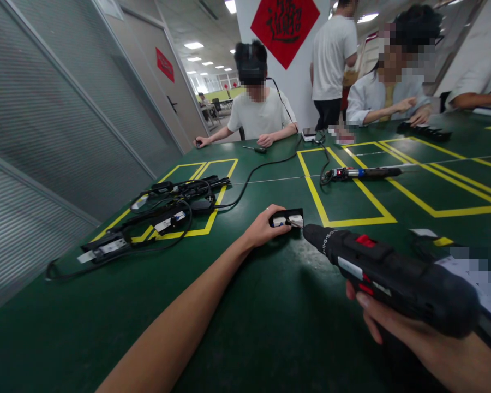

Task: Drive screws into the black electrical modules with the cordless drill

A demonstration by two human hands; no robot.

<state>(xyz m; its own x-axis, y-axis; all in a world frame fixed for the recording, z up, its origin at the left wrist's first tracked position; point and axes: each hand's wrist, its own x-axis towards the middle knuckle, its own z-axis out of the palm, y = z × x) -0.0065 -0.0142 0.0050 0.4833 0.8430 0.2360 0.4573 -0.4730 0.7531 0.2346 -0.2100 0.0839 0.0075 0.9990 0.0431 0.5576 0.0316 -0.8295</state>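
My left hand [265,226] grips the left end of a small black case with white parts inside [293,219], which rests on the green table [229,322]. Wrapped round the handle of a black power drill with red buttons [393,273] is my right hand [382,314], at the lower right. The drill points left, and its thin bit reaches the white parts near the right end of the case. Part of the drill's handle is hidden by my fingers.
Black devices with tangled cables [184,196] lie at the left. A pen-like electric tool [364,173] lies beyond the drill, near yellow tape frames. A small screwdriver [259,149] is at the far edge, by a seated person [259,112]. Papers [474,278] are at the right.
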